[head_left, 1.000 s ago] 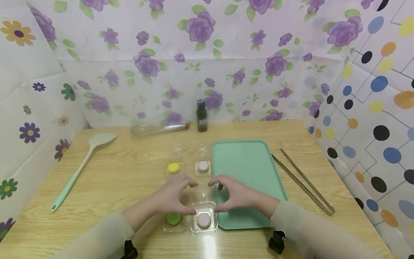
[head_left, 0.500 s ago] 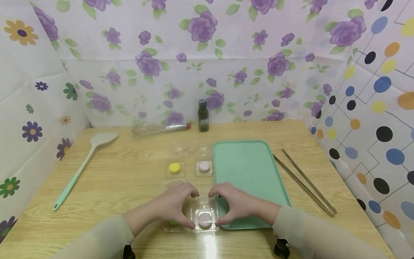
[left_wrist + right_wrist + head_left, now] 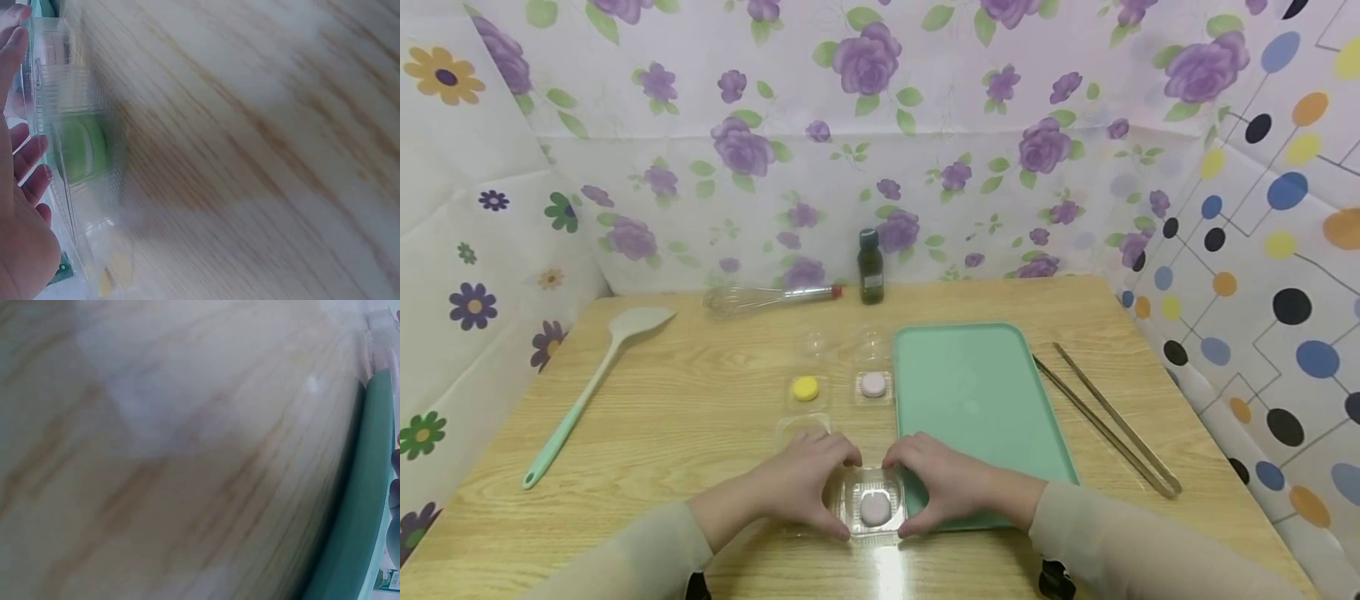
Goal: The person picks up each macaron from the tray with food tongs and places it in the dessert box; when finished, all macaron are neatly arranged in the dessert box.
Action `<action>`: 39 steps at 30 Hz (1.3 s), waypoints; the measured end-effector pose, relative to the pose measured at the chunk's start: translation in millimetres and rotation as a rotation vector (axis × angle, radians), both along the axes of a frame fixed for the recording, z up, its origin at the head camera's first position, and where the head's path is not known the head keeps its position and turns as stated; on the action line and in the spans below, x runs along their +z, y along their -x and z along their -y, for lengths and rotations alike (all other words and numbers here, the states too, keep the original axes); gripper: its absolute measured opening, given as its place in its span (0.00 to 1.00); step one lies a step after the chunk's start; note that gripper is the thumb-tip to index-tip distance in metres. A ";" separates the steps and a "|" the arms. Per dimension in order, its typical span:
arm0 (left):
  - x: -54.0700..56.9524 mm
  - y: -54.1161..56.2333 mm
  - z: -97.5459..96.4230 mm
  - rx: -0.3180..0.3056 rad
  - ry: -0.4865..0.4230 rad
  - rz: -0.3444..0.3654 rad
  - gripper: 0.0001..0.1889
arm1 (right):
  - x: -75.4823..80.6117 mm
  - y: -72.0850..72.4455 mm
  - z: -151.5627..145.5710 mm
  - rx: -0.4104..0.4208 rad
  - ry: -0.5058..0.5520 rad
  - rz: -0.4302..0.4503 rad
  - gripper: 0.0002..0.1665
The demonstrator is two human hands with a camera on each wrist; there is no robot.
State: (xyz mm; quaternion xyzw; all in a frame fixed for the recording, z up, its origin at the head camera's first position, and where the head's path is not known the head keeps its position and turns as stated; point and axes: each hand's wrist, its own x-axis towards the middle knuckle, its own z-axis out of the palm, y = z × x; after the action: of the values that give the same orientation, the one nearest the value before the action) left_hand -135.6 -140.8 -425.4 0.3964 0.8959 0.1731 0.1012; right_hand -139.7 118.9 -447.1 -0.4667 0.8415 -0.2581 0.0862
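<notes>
In the head view, a pale lilac macaron (image 3: 876, 509) sits in a clear plastic box (image 3: 891, 527), its lid folded over it. My left hand (image 3: 808, 486) curves round the box's left side, thumb at the near corner and index finger at the far one. Mirroring it, my right hand (image 3: 952, 486) curves round the right side, above the edge of a green tray (image 3: 977, 367). A green macaron (image 3: 81, 147) in another clear box shows in the left wrist view; the left hand hides it from the head camera.
Behind the hands, a yellow macaron (image 3: 805, 388) and another lilac one (image 3: 873, 384) lie in open clear boxes. Metal tongs (image 3: 1108, 421) lie right of the tray. A spatula (image 3: 591, 387) is at left; a whisk (image 3: 767, 298) and dark bottle (image 3: 871, 268) stand at the back.
Both hands have moved nearer the body, swinging the box's clear lid forward and down over the lilac macaron. The left hand now covers the green macaron.
</notes>
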 end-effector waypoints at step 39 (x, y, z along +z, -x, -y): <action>-2.7 0.9 -5.5 0.036 0.062 -0.139 0.39 | 0.3 2.8 4.3 -0.083 -0.075 0.010 0.37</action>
State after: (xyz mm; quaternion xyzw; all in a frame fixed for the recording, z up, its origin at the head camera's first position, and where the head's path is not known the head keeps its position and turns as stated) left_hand -136.5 -135.2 -428.1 0.3878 0.9127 0.1192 0.0476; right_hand -142.5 114.6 -446.8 -0.4265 0.8688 -0.2321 0.0969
